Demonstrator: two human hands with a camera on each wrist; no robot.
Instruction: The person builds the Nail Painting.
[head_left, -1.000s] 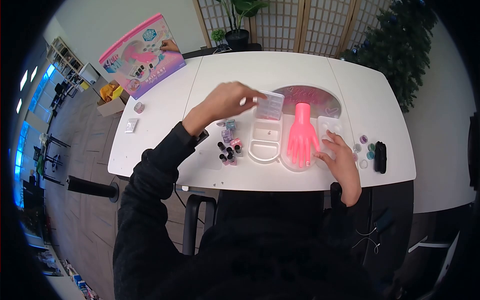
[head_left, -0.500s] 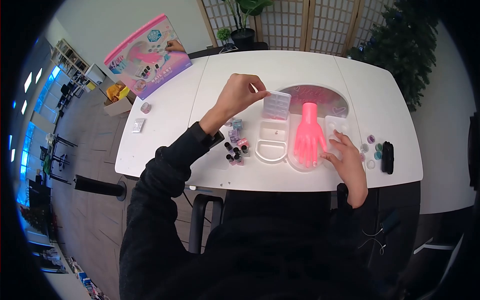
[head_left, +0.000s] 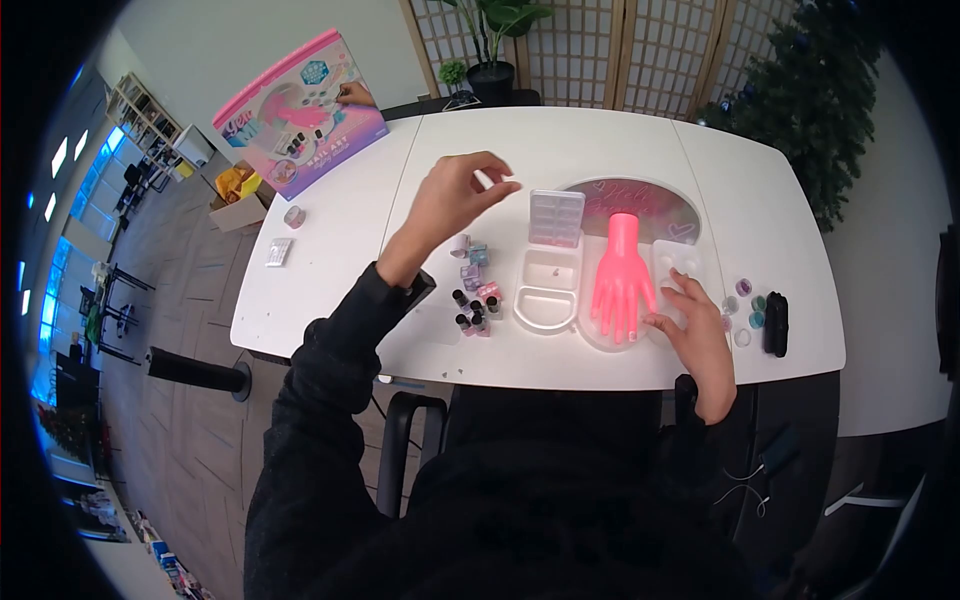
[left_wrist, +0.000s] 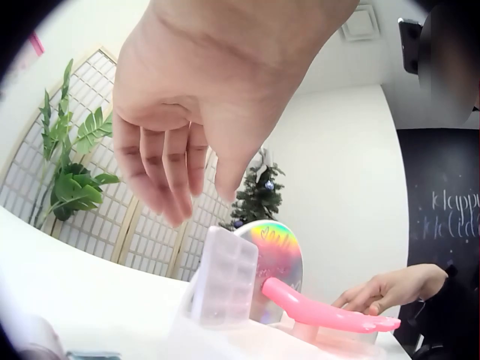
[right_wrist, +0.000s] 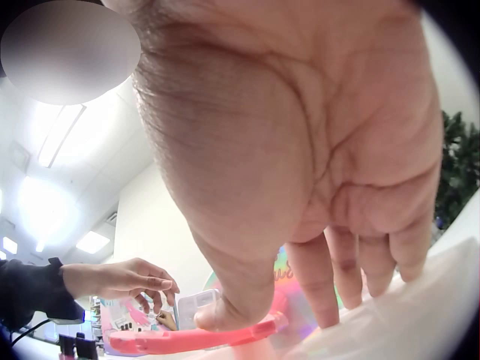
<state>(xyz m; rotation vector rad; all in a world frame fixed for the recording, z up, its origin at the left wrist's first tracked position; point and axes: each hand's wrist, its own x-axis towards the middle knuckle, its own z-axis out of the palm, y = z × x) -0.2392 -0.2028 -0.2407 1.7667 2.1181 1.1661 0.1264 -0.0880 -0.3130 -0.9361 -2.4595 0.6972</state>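
A clear compartmented case (head_left: 556, 217) stands upright at the back of the white two-part tray (head_left: 548, 309). My left hand (head_left: 452, 203) hovers to the left of the case, apart from it, holding nothing; the left wrist view shows its relaxed fingers above the case (left_wrist: 225, 277). A pink model hand (head_left: 622, 280) lies palm-down on its white base, in front of an oval mirror-like panel (head_left: 640, 205). My right hand (head_left: 702, 343) is over the white section (head_left: 668, 258) right of the model hand, fingers spread and slightly bent; whether the fingertips touch it, I cannot tell.
Several small polish bottles (head_left: 476, 312) and glitter jars (head_left: 472, 275) stand left of the tray. On the right are small round pots (head_left: 757, 303) and a black pouch (head_left: 775, 325). A nail art box (head_left: 305, 115) stands at the back left, near a small jar (head_left: 294, 216).
My left hand has let go of the clear case and moved left, away from it. The case has stayed upright on the tray. My right hand has stayed over the white section.
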